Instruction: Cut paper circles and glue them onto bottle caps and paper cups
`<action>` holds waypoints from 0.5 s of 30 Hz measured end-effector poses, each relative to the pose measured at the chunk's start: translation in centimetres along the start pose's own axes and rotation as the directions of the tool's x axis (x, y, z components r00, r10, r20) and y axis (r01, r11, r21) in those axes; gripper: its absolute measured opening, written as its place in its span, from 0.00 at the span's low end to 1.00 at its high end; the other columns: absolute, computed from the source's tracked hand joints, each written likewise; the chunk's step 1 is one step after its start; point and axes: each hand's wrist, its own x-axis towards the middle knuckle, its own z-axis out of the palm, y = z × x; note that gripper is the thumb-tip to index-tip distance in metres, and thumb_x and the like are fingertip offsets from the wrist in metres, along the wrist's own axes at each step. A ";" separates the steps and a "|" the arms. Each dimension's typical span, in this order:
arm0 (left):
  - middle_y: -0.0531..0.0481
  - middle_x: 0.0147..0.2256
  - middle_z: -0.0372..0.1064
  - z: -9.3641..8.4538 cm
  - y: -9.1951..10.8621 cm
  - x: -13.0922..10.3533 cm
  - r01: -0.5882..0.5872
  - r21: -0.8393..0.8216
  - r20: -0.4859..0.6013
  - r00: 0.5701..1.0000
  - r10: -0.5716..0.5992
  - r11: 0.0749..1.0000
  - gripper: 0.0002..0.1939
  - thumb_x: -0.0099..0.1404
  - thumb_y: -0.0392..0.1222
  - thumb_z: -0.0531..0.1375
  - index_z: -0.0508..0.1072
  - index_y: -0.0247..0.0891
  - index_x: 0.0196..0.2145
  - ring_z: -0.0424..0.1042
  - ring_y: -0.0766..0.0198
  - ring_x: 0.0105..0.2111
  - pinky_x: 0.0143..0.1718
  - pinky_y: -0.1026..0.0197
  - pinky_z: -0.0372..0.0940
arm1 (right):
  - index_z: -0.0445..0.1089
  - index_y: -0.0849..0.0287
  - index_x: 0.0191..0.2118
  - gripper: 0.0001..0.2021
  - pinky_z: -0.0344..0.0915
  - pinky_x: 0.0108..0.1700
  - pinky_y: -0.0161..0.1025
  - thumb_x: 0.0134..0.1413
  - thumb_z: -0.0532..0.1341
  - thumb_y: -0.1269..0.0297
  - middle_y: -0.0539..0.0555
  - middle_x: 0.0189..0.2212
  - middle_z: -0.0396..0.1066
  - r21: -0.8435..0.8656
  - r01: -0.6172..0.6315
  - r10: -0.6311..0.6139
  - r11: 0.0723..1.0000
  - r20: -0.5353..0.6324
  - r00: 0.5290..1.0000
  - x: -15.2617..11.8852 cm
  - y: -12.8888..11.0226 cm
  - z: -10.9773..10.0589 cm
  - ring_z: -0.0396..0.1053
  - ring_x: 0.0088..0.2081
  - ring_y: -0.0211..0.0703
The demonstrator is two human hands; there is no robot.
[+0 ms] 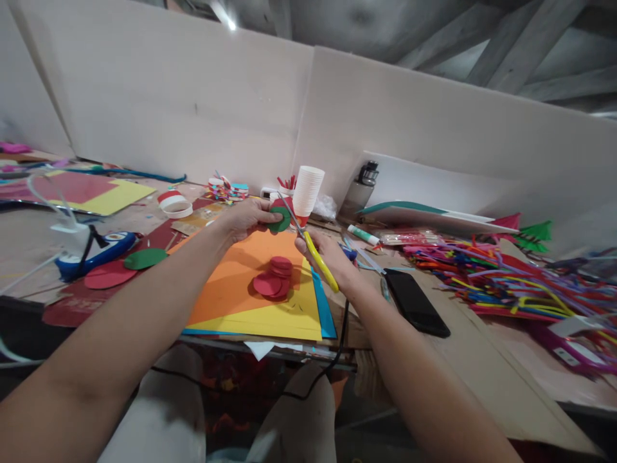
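My left hand (250, 217) pinches a green paper circle (279, 220) together with red paper (287, 204) behind it. In my right hand (328, 257) is a pair of scissors (322, 262) with yellow handles, its metal blades pointing up and left at the paper's edge. Whether the blades bite into the paper, I cannot tell. Below the hands, a small pile of red paper circles (274, 283) rests on orange paper (222, 276), which lies over yellow (260, 326) and blue sheets. Larger green (145, 258) and red discs (110, 275) lie left of my left forearm.
A stack of white paper cups (308, 190) stands behind the hands. To the right are a black phone (417, 302), a glue stick (362, 234), a bottle (359, 188) and many coloured pipe cleaners (501, 276). A tape roll (174, 204) and blue glue gun (103, 252) sit left.
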 end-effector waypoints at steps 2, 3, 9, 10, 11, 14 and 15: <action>0.47 0.23 0.71 -0.2 0.2 -0.1 0.009 0.019 0.011 1.000 -0.010 1.000 0.10 0.49 0.40 0.70 0.77 0.30 0.25 0.67 0.69 0.22 0.24 0.68 0.60 | 0.64 0.57 0.34 0.20 0.55 0.35 0.36 0.59 0.54 0.43 0.50 0.31 0.65 -0.008 0.010 -0.010 1.000 0.006 1.000 0.0 -0.1 -0.1 0.60 0.33 0.39; 0.47 0.23 0.71 -0.3 0.3 -0.2 0.018 0.030 0.009 1.000 -0.018 0.999 0.10 0.49 0.40 0.70 0.77 0.30 0.25 0.67 0.69 0.22 0.24 0.68 0.60 | 0.64 0.57 0.34 0.20 0.55 0.35 0.36 0.59 0.54 0.43 0.50 0.31 0.65 -0.009 0.010 -0.010 1.000 0.011 1.000 0.0 -0.2 -0.1 0.59 0.32 0.39; 0.47 0.23 0.71 -0.7 1.0 -0.4 0.058 0.069 0.018 0.998 -0.059 0.996 0.08 0.48 0.37 0.69 0.77 0.30 0.25 0.67 0.68 0.22 0.25 0.66 0.61 | 0.65 0.58 0.34 0.20 0.54 0.33 0.36 0.58 0.54 0.43 0.50 0.30 0.64 -0.008 -0.001 0.001 1.000 0.027 1.000 -0.1 -0.4 -0.2 0.58 0.31 0.38; 0.47 0.23 0.71 -0.8 1.0 -0.4 0.062 0.076 0.025 0.998 -0.064 0.995 0.08 0.48 0.37 0.69 0.77 0.30 0.25 0.67 0.68 0.22 0.25 0.66 0.61 | 0.66 0.58 0.34 0.21 0.54 0.33 0.36 0.58 0.54 0.42 0.50 0.29 0.64 -0.008 -0.005 0.005 1.000 0.033 0.999 -0.2 -0.4 -0.2 0.58 0.30 0.38; 0.47 0.23 0.71 -0.9 1.1 -0.4 0.066 0.084 0.029 0.997 -0.068 0.994 0.07 0.47 0.36 0.69 0.77 0.30 0.25 0.67 0.68 0.22 0.25 0.66 0.61 | 0.66 0.58 0.34 0.21 0.53 0.32 0.36 0.58 0.54 0.42 0.50 0.29 0.64 -0.007 -0.008 0.009 1.000 0.039 0.999 -0.2 -0.4 -0.1 0.58 0.30 0.38; 0.47 0.23 0.71 -1.3 1.1 -0.4 0.079 0.102 0.032 0.996 -0.082 0.992 0.07 0.47 0.35 0.69 0.78 0.30 0.26 0.67 0.68 0.22 0.25 0.66 0.61 | 0.65 0.59 0.32 0.22 0.54 0.33 0.36 0.57 0.55 0.41 0.51 0.30 0.65 0.004 -0.009 0.009 1.000 0.051 0.999 -0.2 -0.5 -0.1 0.58 0.30 0.38; 0.47 0.23 0.71 -1.4 1.1 -0.4 0.082 0.109 0.032 0.996 -0.086 0.991 0.07 0.46 0.35 0.69 0.78 0.31 0.26 0.67 0.68 0.22 0.25 0.67 0.61 | 0.65 0.59 0.32 0.23 0.54 0.33 0.36 0.56 0.55 0.41 0.51 0.30 0.65 0.009 -0.008 0.007 1.000 0.051 0.999 -0.2 -0.5 0.0 0.59 0.30 0.38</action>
